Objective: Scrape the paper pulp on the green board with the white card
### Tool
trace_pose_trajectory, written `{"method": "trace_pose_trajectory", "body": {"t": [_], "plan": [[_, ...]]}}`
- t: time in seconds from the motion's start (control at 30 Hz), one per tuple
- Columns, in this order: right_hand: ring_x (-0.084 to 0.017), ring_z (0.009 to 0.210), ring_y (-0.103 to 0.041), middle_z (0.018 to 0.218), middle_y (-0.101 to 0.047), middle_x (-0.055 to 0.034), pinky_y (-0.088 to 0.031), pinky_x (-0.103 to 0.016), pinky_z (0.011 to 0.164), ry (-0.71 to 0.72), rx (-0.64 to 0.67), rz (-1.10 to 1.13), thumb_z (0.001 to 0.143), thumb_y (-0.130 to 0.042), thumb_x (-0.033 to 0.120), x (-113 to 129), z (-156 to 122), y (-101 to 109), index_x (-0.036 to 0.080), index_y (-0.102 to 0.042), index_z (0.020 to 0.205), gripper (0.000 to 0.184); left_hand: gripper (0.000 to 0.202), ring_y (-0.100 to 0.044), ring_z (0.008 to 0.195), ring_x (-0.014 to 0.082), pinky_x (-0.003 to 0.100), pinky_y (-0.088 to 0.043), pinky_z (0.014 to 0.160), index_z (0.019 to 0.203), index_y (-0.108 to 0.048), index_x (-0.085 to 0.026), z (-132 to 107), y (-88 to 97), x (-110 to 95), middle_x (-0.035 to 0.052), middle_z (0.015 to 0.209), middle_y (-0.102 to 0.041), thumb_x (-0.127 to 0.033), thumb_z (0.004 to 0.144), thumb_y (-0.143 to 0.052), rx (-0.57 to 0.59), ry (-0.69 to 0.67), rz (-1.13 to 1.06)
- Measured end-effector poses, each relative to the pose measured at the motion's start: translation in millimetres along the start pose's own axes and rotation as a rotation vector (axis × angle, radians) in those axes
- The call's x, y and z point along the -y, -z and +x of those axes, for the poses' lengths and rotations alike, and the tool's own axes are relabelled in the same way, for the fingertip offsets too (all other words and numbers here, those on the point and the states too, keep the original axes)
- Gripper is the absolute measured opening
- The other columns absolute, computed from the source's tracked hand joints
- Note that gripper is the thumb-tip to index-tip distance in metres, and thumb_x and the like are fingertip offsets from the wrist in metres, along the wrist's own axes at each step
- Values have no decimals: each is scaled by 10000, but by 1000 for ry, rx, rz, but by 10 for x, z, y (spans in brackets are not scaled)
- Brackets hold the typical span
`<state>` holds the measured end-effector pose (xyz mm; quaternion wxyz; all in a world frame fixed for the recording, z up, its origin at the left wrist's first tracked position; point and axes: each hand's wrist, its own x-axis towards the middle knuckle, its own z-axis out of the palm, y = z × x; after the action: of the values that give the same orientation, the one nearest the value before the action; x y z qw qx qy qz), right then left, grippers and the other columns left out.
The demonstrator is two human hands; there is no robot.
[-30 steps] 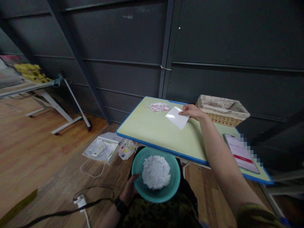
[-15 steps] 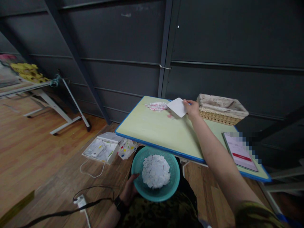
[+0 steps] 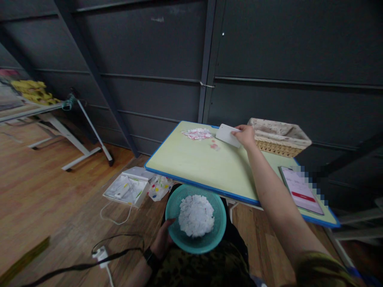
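A flat white card (image 3: 227, 134) with a small hole at one corner is pinched in my right hand (image 3: 244, 136) above the far part of the table. Left of it lies a heap of white and pink paper scraps (image 3: 198, 134), and a few pinkish bits (image 3: 213, 146) sit just below the card. On my lap rests a green plastic basin (image 3: 220, 229) with a mound of white paper pieces (image 3: 196, 215) in it. My left hand (image 3: 164, 238) grips the basin's left rim, thumb over the edge and fingers hidden underneath.
The yellow table (image 3: 185, 159) has a blue edge. A cloth-lined wicker basket (image 3: 278, 148) stands at its back right, a tablet (image 3: 302, 191) at its right end. On the floor are an open white box (image 3: 127, 189), a dotted plastic bag (image 3: 160, 188) and a power strip (image 3: 102, 255).
My right hand has moved slightly right and tilted the card to a steeper angle, away from the scraps, uncovering the pinkish bits. My left hand stays on the basin.
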<state>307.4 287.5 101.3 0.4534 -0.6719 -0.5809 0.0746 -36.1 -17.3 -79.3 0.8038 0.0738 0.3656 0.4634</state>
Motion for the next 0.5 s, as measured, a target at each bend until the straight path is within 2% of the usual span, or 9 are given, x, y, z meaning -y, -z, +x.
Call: {"method": "trace_pose_trajectory", "body": {"t": [0.2,0.4,0.5], "plan": [[-177,647,-525,698,-642,-42,-362,-267,567,34,101,13,566,-692,275,-13,-37,0,155,-671,740,212,672,-595,1177,355,473,-421,1048,1434,-386,-89,-27,-57,-16,146,1211,-697,-264,831,-626,-9,5,-19],[-135,561,-481,580,-591,4,-317,-256,537,163,308,36,556,-663,306,155,-114,69,162,-649,635,165,689,-588,1185,374,532,-443,1019,1440,-393,-163,-17,-73,-3,140,1236,-684,-231,804,-650,-50,-24,-48],[-134,558,-478,573,-594,0,-315,-260,542,183,321,68,552,-671,319,225,-135,117,158,-653,624,177,716,-587,1182,380,545,-441,1019,1453,-356,-139,-9,-67,-3,158,1247,-674,-229,804,-644,-65,-6,-39]]}}
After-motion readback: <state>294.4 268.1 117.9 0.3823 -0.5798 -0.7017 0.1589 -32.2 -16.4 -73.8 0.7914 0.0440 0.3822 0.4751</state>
